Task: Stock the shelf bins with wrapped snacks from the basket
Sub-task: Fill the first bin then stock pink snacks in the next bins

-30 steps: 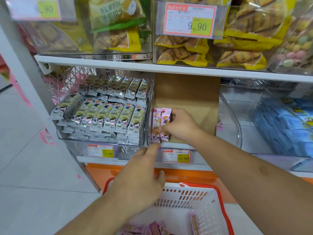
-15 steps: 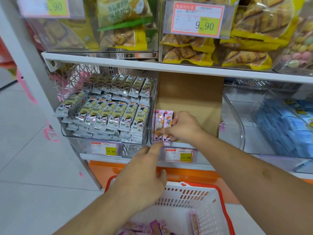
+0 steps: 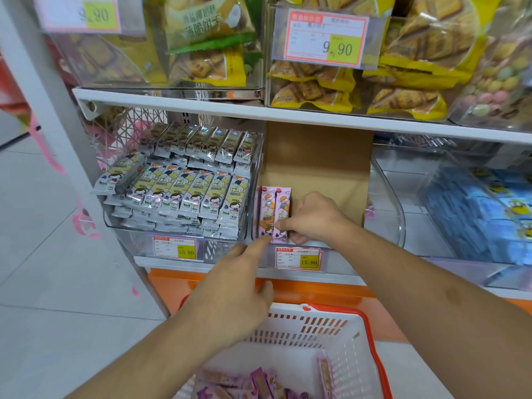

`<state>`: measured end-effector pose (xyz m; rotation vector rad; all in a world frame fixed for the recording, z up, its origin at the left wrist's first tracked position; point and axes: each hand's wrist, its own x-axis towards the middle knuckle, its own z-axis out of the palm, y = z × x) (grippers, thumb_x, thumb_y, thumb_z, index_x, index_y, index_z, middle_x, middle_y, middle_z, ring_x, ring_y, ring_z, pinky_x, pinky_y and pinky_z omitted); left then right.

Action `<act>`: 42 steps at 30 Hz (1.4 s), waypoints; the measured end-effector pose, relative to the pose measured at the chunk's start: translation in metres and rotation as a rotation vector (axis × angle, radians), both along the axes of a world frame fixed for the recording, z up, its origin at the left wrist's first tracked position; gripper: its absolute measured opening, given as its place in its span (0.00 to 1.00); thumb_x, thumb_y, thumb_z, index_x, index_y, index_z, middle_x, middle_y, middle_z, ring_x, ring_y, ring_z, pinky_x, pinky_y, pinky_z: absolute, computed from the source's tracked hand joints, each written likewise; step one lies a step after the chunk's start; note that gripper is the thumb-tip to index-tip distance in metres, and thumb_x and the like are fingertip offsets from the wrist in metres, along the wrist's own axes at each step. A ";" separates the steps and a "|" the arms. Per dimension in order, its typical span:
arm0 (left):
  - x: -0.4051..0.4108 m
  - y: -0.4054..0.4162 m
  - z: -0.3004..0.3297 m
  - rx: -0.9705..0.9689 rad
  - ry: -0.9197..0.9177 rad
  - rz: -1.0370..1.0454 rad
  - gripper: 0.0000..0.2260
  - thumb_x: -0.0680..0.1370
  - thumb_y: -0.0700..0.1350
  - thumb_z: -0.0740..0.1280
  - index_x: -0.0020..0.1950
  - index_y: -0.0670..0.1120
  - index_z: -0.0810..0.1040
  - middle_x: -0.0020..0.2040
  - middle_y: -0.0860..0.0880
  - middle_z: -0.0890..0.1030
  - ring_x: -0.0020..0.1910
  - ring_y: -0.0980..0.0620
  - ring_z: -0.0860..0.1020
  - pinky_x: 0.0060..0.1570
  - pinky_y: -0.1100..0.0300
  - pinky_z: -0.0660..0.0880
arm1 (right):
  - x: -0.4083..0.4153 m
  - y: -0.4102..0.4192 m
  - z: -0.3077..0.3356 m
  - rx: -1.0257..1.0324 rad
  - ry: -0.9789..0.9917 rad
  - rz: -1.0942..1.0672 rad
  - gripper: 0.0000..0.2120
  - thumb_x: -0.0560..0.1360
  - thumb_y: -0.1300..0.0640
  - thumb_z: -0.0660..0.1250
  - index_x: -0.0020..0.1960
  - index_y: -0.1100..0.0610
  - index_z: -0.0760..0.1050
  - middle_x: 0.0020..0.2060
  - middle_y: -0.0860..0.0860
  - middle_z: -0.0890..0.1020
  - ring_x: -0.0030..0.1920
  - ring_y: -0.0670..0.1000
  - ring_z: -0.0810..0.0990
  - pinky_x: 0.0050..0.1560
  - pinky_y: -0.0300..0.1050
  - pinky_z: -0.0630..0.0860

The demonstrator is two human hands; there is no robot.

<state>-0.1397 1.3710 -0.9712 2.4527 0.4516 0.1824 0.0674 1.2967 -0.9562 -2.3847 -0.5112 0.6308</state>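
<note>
We see 2 pink snack packs [image 3: 275,214] standing upright, side by side, at the front-left corner of the middle clear bin [image 3: 385,197]. Right hand [image 3: 312,218] sits just right of them, fingers curled, thumb and fingertips pinching the right pack's lower edge. Left hand [image 3: 233,295] is below the bin's front edge, index finger extended and touching the bottom of the left pack, other fingers loosely relaxed.

Middle bin: the 2 packs plus a brown cardboard sheet [image 3: 316,165] upright behind them. Left bin [image 3: 115,226]: stacked rows of yellow-grey wrapped bars [image 3: 184,191], nearly full. Right bin [image 3: 449,263]: blue packs [image 3: 475,208], blurred through the plastic.

White basket with red rim [image 3: 371,335] sits below the shelf edge, more pink packs [image 3: 259,384] in it; its bottom is cut off by the frame, count unclear. Price tag [image 3: 298,257] on the middle bin reads 15.80.
</note>
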 end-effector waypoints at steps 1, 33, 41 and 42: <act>-0.001 0.000 0.001 -0.001 -0.001 0.001 0.33 0.81 0.50 0.65 0.82 0.64 0.53 0.70 0.55 0.70 0.61 0.56 0.78 0.59 0.58 0.78 | -0.002 -0.004 0.003 -0.004 -0.025 0.002 0.14 0.71 0.51 0.81 0.42 0.60 0.81 0.32 0.56 0.87 0.35 0.53 0.88 0.49 0.54 0.87; -0.092 0.028 -0.190 -0.177 0.766 0.543 0.54 0.77 0.70 0.64 0.79 0.54 0.24 0.81 0.41 0.48 0.79 0.31 0.54 0.76 0.37 0.59 | -0.174 -0.136 -0.310 -0.361 0.249 0.493 0.29 0.79 0.61 0.68 0.78 0.45 0.70 0.73 0.51 0.71 0.68 0.56 0.76 0.65 0.51 0.78; -0.089 0.025 -0.187 -0.146 0.805 0.548 0.54 0.77 0.70 0.64 0.78 0.53 0.23 0.81 0.41 0.48 0.79 0.32 0.53 0.76 0.38 0.58 | -0.175 -0.142 -0.316 -0.474 0.164 0.539 0.19 0.72 0.61 0.71 0.59 0.50 0.70 0.51 0.52 0.78 0.49 0.56 0.78 0.49 0.53 0.78; -0.089 0.025 -0.186 -0.159 0.798 0.549 0.54 0.77 0.69 0.65 0.79 0.53 0.24 0.81 0.41 0.47 0.79 0.32 0.53 0.76 0.38 0.58 | -0.177 -0.144 -0.314 -0.476 0.169 0.524 0.20 0.73 0.59 0.72 0.62 0.51 0.70 0.52 0.53 0.79 0.50 0.56 0.78 0.50 0.53 0.79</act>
